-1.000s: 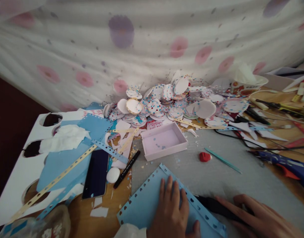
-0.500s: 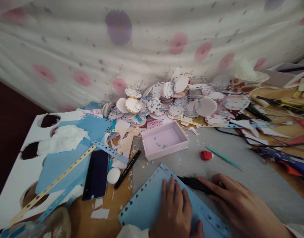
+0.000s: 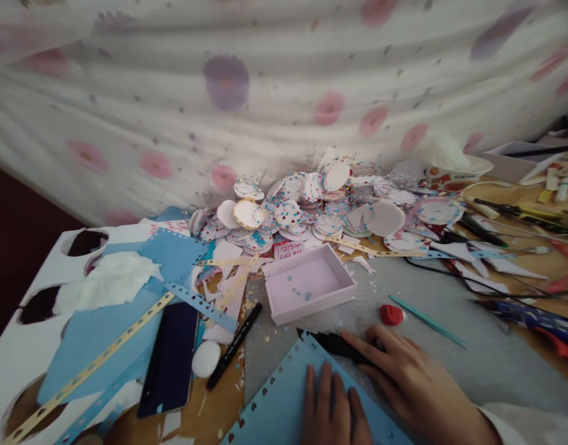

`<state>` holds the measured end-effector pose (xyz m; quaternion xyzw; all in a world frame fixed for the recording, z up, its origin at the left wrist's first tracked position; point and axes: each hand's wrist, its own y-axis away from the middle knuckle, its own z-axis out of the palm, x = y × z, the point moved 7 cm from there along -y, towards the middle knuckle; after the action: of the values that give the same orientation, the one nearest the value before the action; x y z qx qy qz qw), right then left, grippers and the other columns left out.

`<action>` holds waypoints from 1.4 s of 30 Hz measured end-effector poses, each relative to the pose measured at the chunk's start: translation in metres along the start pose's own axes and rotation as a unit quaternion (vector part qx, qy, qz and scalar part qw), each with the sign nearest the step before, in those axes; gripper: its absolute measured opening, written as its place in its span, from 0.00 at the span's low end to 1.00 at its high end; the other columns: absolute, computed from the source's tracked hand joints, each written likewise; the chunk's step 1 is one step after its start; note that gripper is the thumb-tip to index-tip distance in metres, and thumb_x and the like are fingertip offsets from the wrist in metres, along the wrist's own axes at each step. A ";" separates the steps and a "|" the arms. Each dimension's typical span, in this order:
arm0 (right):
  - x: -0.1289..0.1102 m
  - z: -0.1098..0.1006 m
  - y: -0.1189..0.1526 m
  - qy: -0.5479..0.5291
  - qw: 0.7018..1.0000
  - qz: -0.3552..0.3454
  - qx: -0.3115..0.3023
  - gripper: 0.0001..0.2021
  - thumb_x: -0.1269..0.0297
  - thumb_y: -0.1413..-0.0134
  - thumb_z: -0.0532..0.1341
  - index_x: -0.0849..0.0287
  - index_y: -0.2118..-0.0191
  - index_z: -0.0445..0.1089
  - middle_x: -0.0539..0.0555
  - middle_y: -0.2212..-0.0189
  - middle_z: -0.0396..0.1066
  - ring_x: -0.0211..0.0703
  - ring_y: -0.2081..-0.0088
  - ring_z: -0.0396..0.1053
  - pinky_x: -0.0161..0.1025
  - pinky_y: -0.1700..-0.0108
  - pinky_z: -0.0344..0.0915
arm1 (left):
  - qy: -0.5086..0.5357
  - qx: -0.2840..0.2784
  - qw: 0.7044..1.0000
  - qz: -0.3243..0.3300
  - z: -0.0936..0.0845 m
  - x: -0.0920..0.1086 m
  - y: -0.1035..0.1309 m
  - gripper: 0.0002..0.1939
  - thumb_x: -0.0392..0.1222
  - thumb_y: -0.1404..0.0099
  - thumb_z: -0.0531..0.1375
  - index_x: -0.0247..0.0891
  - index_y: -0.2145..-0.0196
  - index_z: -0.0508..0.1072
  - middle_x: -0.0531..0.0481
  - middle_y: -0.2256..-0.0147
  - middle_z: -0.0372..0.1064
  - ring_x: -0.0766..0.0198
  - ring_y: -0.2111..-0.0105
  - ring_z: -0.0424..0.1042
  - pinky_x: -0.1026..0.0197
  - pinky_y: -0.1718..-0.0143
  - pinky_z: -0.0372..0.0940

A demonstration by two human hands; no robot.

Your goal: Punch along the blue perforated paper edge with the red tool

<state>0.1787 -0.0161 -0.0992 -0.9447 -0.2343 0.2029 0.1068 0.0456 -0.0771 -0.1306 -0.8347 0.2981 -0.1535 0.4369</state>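
Slid black tool (image 3: pixel 337 345) in right hand (image 3: pixel 404 371) up along blue sheet (image 3: pixel 277 395); brought tip to far corner.

dim, soft, uneven light; dark left edge, faint shadows under the hands (image 3: pixel 337 408), slight blur, stretched edges

From where I stand, I can see a loose white cloth sleeve (image 3: pixel 534 423) on the right arm, its pale cuff ending just behind the grip, around the wrist. The fabric looks plain and softly creased, though blurred toward the corner. The right hand (image 3: pixel 404 371) is bare, with slender fingers. The left hand (image 3: pixel 334 411), across from that grip, is bare too, four slim, round-tipped fingers showing.
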 end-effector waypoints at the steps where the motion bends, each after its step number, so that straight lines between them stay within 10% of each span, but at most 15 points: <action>1: 0.001 -0.002 0.002 -0.001 1.000 0.005 -0.002 0.22 0.65 0.34 0.54 0.48 0.37 0.66 0.53 0.67 0.72 0.43 0.69 0.75 0.39 0.68 0.78 | -0.001 -0.006 1.000 0.012 0.002 0.000 0.001 0.10 0.41 0.31 0.57 0.35 0.65 0.75 0.43 0.67 0.78 0.49 0.59 0.80 0.45 0.48 0.71; 18: -0.011 0.003 0.004 0.029 0.998 0.048 -0.031 0.24 0.68 0.38 0.58 0.49 0.37 0.67 0.55 0.63 0.73 0.45 0.67 0.76 0.41 0.66 0.77 | 0.058 -0.044 0.997 0.009 -0.004 -0.008 -0.004 0.16 0.46 0.29 0.53 0.35 0.62 0.77 0.41 0.64 0.77 0.49 0.57 0.77 0.45 0.47 0.68; 28: 0.041 -0.066 0.088 0.051 0.983 0.157 0.076 0.24 0.57 0.30 0.51 0.44 0.32 0.57 0.55 0.58 0.76 0.45 0.66 0.80 0.35 0.70 0.76 | 0.114 -0.153 0.982 0.012 -0.025 -0.003 -0.042 0.16 0.34 0.27 0.48 0.35 0.65 0.75 0.49 0.75 0.69 0.59 0.73 0.70 0.52 0.59 0.69; 35: 0.081 -0.080 0.075 0.123 0.971 0.181 0.101 0.18 0.58 0.31 0.51 0.57 0.43 0.69 0.65 0.61 0.75 0.60 0.62 0.78 0.53 0.60 0.74 | 0.285 -0.140 0.910 -0.265 -0.036 -0.051 -0.057 0.12 0.40 0.26 0.53 0.39 0.66 0.73 0.50 0.71 0.72 0.62 0.69 0.73 0.63 0.68 0.70; 42: -0.016 -0.035 0.019 -0.057 0.998 0.031 0.003 0.23 0.58 0.33 0.55 0.58 0.36 0.58 0.64 0.47 0.74 0.50 0.47 0.75 0.46 0.48 0.74 | 0.406 -0.021 0.766 -0.499 -0.060 -0.091 -0.079 0.16 0.54 0.39 0.68 0.38 0.66 0.78 0.49 0.70 0.76 0.61 0.69 0.77 0.65 0.68 0.73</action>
<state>0.1888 -0.0437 -0.0682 -0.9381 -0.2100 0.2605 0.0896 -0.0273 -0.0232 -0.0309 -0.7344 -0.0074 -0.6680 0.1198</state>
